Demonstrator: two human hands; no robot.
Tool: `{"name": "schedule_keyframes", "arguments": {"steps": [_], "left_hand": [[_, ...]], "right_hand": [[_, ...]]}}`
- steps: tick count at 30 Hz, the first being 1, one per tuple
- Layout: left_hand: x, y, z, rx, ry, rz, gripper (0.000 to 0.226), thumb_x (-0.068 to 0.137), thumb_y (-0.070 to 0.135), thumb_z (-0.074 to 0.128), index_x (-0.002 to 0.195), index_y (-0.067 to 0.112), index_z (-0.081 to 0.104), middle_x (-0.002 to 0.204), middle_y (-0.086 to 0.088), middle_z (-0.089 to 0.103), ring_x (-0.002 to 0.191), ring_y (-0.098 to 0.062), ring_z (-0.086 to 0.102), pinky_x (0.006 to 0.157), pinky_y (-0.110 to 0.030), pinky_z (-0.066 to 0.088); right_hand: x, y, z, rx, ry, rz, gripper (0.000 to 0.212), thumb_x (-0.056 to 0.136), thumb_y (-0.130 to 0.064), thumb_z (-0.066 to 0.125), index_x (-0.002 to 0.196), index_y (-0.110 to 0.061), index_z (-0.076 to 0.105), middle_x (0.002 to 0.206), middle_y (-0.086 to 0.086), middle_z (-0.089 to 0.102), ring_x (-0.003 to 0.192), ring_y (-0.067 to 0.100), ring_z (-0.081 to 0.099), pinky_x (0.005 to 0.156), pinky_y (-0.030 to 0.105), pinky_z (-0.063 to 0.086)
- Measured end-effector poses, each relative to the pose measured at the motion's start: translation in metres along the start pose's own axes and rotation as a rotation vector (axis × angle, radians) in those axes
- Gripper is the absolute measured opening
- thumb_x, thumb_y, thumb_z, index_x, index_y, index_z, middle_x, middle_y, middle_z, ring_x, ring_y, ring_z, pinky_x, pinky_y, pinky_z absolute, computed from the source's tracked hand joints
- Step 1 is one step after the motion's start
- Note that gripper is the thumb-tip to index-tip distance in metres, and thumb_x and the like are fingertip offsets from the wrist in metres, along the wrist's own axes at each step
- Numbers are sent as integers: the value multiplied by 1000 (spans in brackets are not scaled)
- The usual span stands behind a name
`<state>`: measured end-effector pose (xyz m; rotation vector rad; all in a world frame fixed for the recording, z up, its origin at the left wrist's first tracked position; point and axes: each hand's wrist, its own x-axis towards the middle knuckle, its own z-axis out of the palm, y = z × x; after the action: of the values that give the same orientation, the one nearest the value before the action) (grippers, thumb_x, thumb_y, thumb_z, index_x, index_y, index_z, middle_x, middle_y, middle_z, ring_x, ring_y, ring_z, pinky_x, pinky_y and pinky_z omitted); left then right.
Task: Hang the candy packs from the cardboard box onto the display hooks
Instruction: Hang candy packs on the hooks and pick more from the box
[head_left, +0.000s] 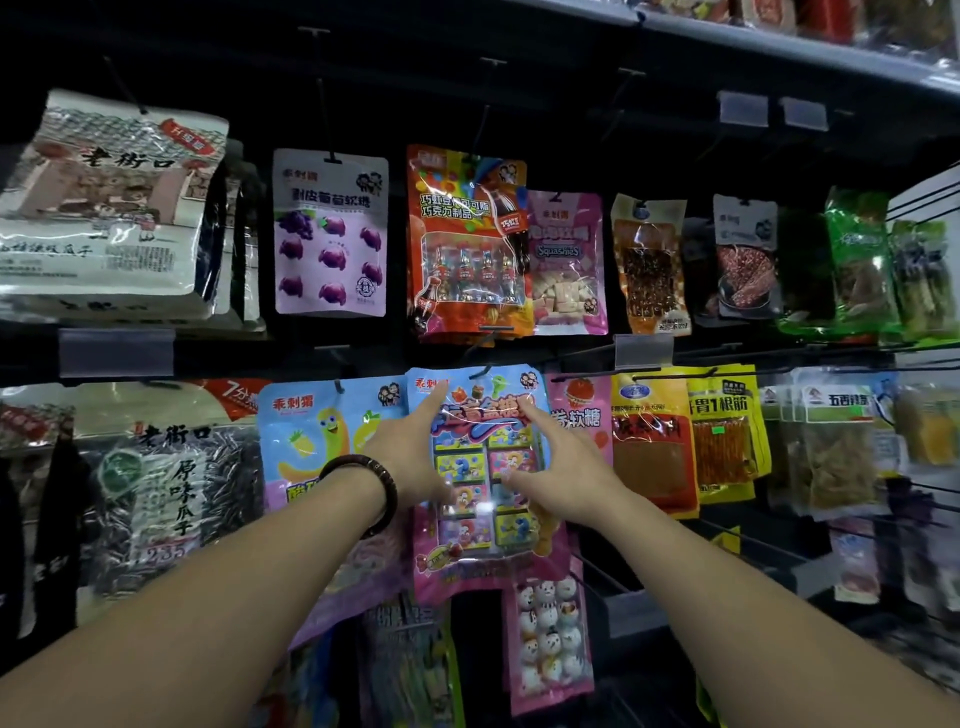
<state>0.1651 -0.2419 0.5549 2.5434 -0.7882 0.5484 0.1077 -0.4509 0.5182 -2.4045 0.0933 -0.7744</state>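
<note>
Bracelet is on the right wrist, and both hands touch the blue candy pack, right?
No. The head view shows the bracelet on the left wrist. Both the left hand and the right hand do touch the blue candy pack.

The candy pack (475, 462) is glossy, crinkled plastic film; the bracelet (387, 483) looks like dark wooden beads.

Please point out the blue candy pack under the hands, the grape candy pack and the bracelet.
blue candy pack (480, 467): head view, its middle boxes.
grape candy pack (331, 239): head view, front centre.
bracelet (385, 477): head view, beads over wrist.
</note>
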Motion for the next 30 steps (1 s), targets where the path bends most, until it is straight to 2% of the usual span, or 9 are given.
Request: {"name": "schedule_keyframes", "arguments": {"steps": [3,5,7,11,13,15,18,23,30], "left_hand": [[-3,-3,4,-8,-11,-36,142,77,21,94,164,45,-15,81,-9,63,59,-21,60,45,-28,45],[-8,-4,5,-27,-5,-27,133,81,16,87,165,44,-11,72,-7,59,54,-20,56,42,-26,42],[-15,-5,6,-14,5,-7,124,84,15,83,167,39,-6,71,-7,59,55,-20,57,44,-27,47],[-39,-14,5,-4,4,-4,120,86,25,85,168,34,-1,103,-11,70,69,-22,65,58,-35,57],[-61,-18,5,-49,19,11,113,87,26,85,169,33,6,98,-6,71,68,-17,65,54,-31,55],[-90,-22,4,-65,47,49,98,90,28,82,166,31,20,87,6,63,70,-8,61,54,-20,46],[-138,-35,11,-85,61,74,64,91,38,79,148,33,49,99,11,65,80,-6,60,70,-23,44],[-235,-75,57,-226,-34,83,17,90,36,80,104,36,71,86,15,73,73,4,65,70,-18,52],[-389,-121,172,-403,-248,-153,4,90,27,79,92,30,77,81,13,75,75,3,68,71,-14,52]], "right_hand": [[-2,0,1,21,-31,15,103,88,-52,78,154,-73,1,174,16,12,141,43,46,112,57,46],[-6,2,1,-10,-37,8,104,91,-50,77,152,-74,-4,174,16,9,124,42,59,101,52,55],[-14,3,1,-39,-27,3,103,93,-47,76,154,-72,-4,173,10,7,124,39,60,93,44,58],[-38,2,4,-80,19,-3,99,95,-49,73,159,-63,-1,171,7,8,138,44,52,114,52,47],[-59,-4,7,-84,19,-27,93,97,-47,70,164,-53,5,167,3,16,139,37,50,111,45,48],[-87,-11,12,-83,-2,-40,85,100,-44,67,167,-42,14,164,-1,19,141,29,46,106,38,46],[-132,-17,27,-87,-35,-60,71,101,-45,65,162,-34,31,158,-3,31,144,24,42,110,38,43],[-208,-11,75,-81,-167,-57,50,101,-45,65,146,-33,50,137,-9,49,130,14,49,108,37,46],[-342,31,174,-1,-410,125,36,95,-31,76,129,-21,68,111,-2,67,101,16,64,94,36,53]]}}
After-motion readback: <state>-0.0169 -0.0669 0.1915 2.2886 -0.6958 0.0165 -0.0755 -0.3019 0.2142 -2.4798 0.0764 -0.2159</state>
